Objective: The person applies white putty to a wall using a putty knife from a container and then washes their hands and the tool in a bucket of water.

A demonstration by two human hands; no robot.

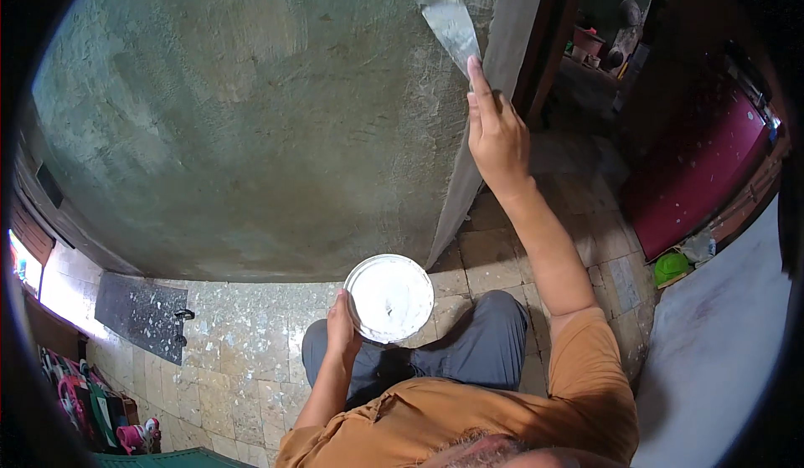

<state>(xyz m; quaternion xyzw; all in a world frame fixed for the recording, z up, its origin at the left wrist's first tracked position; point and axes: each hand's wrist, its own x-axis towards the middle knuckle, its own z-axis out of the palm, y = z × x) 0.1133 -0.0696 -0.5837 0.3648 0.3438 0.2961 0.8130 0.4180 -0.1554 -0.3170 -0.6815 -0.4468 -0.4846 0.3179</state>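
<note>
My right hand (pixel 498 137) is raised up to the wall, its fingers closed round a putty knife (pixel 453 31). The broad blade of the knife, smeared with whitish paste, lies against the wall (pixel 276 125) near its right-hand corner. That wall is grey-green and rough, with paler patches of filler close to the blade. Low in front of my lap, my left hand (pixel 340 326) grips the side of a round white tub (pixel 389 298). White paste fills the tub, with a small dark mark near its middle. The knife's handle is mostly hidden by my right hand.
White splatters cover the tiled floor (pixel 226 359). A dark speckled board (pixel 141 316) lies at left, near pink and white items (pixel 138 436). Right of the wall corner is a doorway (pixel 578 91); further right stand a dark red panel (pixel 699 175) and a green object (pixel 671 268).
</note>
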